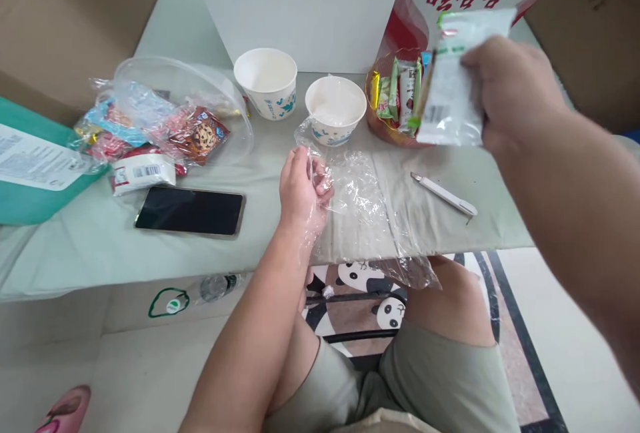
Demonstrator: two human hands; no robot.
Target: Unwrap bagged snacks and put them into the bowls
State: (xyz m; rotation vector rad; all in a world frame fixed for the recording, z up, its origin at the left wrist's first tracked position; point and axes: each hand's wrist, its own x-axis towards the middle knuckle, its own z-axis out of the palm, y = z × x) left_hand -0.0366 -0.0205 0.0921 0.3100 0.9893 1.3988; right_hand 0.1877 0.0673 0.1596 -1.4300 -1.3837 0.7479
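My left hand (306,189) is closed on the edge of a clear plastic bag (357,196), which spreads over the cloth and hangs past the table's front edge. Raised at the right, my right hand (517,86) grips a white and green snack packet (453,79). The packet is beside and partly in front of an amber basket (387,127) with several wrapped snacks in it. Just beyond my left hand stands a white paper cup (336,109). A second paper cup (266,83) is to its left. Both cups are upright.
On the left, a clear round container (245,133) lies with several wrapped snacks beside a teal box (30,203). A black phone (190,211) is near the front edge. A white box cutter (444,194) lies right of the bag. White (310,13) and brown boxes (590,39) stand behind.
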